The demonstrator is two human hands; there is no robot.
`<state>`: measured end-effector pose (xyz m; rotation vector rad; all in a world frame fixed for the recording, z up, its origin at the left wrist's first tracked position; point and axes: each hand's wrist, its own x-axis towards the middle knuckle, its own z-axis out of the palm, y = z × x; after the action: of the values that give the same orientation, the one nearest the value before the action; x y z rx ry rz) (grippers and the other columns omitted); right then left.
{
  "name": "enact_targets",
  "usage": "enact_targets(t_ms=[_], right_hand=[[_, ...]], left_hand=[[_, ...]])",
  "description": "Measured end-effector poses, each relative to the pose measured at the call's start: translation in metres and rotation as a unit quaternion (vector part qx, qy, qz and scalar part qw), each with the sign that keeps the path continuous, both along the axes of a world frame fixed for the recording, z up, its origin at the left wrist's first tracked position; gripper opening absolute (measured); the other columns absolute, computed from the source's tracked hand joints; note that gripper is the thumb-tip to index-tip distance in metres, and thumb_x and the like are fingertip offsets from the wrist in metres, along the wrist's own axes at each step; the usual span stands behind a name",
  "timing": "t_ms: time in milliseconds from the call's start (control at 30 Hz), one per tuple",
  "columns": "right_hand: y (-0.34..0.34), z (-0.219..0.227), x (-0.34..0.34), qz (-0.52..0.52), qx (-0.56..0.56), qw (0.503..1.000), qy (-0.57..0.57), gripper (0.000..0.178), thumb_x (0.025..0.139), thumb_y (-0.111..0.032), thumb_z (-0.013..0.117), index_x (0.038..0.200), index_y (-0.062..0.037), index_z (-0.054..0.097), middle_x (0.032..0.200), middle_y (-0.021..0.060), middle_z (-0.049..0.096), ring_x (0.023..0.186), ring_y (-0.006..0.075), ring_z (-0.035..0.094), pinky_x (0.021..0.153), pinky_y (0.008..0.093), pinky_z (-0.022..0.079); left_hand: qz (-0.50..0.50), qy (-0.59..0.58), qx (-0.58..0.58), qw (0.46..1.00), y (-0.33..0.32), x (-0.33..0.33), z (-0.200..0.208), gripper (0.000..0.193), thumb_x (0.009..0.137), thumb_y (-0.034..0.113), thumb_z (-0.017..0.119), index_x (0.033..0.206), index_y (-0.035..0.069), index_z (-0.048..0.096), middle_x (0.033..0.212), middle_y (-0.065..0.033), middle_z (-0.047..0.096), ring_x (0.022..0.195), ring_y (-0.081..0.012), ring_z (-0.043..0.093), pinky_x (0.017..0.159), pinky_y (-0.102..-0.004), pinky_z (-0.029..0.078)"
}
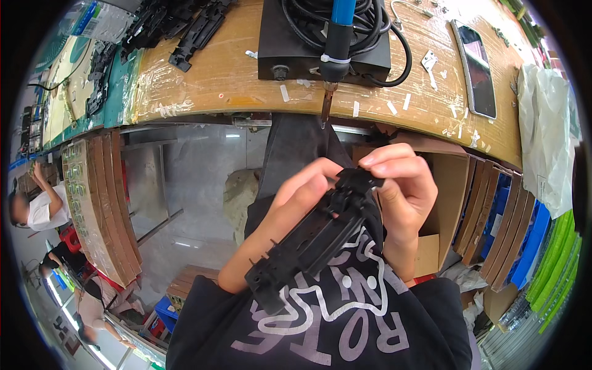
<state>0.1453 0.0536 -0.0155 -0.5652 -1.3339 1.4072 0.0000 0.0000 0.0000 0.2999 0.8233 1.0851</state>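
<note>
A long black plastic chassis (pixel 307 243) is tilted in front of my chest, its upper end between my two hands. My left hand (pixel 306 185) is closed around the left side of that end, with part of its grip hidden behind the piece. On the other side, my right hand (pixel 404 188) pinches the top end between thumb and fingers. Pegs and small brackets stick out from the chassis. Beyond my hands, a tool that looks like a soldering iron (pixel 336 46), with a blue handle and metal tip, points down past the bench edge.
Behind the tool, a black box (pixel 290 65) bears a coiled black cable (pixel 370 28). A phone (pixel 476 71) lies at the right of the bench (pixel 203 92). More black plastic parts (pixel 200 34) lie at the left. Cardboard dividers (pixel 487 216) stand below right; people sit far left.
</note>
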Motion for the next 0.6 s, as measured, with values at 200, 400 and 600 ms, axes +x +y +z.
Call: enact_targets(t_ms=[200,400,600], right_hand=[[-0.003,0.000,-0.005,0.033,0.005,0.998,-0.057,0.014,0.070,0.006,0.059,0.083,0.0021,0.058,0.088,0.0149,0.059,0.083,0.0230,0.057,0.072,0.0300,0.045],[0.002,-0.008,-0.004,0.033,0.024,0.996,-0.080,0.014,0.069,0.005,0.060,0.082,0.0021,0.058,0.089,0.0142,0.059,0.082,0.0223,0.056,0.072,0.0300,0.045],[0.003,-0.017,-0.006,-0.017,0.005,0.994,-0.110,0.017,0.071,0.006,0.059,0.087,0.0027,0.057,0.090,0.0121,0.058,0.079,0.0188,0.056,0.071,0.0273,0.045]], left_hand=[[-0.069,-0.118,-0.039,0.990,0.004,-0.013,0.007,0.025,0.074,0.019,0.052,0.092,0.002,0.048,0.077,0.0008,0.047,0.067,-0.0023,0.045,0.058,-0.0150,0.035],[-0.058,-0.037,-0.081,0.994,0.007,-0.013,-0.001,0.034,0.070,0.019,0.051,0.093,-0.006,0.045,0.065,-0.0044,0.045,0.042,-0.0070,0.040,0.034,-0.0179,0.033],[0.009,0.051,0.010,0.999,0.003,-0.009,-0.013,0.019,0.080,0.008,0.048,0.097,-0.001,0.049,0.080,-0.0010,0.055,0.065,-0.0017,0.049,0.057,-0.0141,0.037]])
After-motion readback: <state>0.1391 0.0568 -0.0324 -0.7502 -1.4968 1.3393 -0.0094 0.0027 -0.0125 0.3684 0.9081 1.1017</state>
